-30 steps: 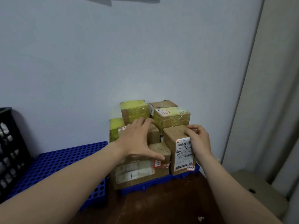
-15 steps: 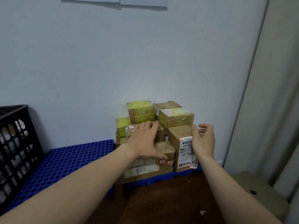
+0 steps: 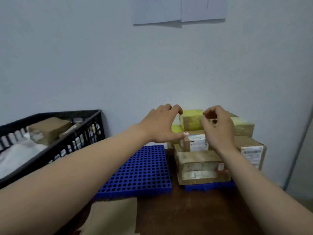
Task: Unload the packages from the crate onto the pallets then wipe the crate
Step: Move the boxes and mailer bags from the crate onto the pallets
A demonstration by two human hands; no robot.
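The black crate stands at the left, its long axis running from the near left toward the wall, with its far corner close to the far left corner of the bare blue pallet. Inside it lie a brown box and white bags.

On the second blue pallet, just right of the bare one, the stacked packages fill the top. A long flat parcel lies along this pallet's front edge, its long axis running left to right. Behind it stands a small white-labelled box. At the front right corner a taller brown box stands upright with its label facing the camera. A yellow-taped box tops the back row against the wall.

The left hand hovers over the stack's left side, fingers spread and bent, grasping nothing. The right hand hangs above the middle of the stack with fingers loosely curled toward the thumb, and nothing shows in its grip.

Both pallets rest on a dark brown surface. The wall behind is pale blue-grey, with two paper sheets stuck high on it.
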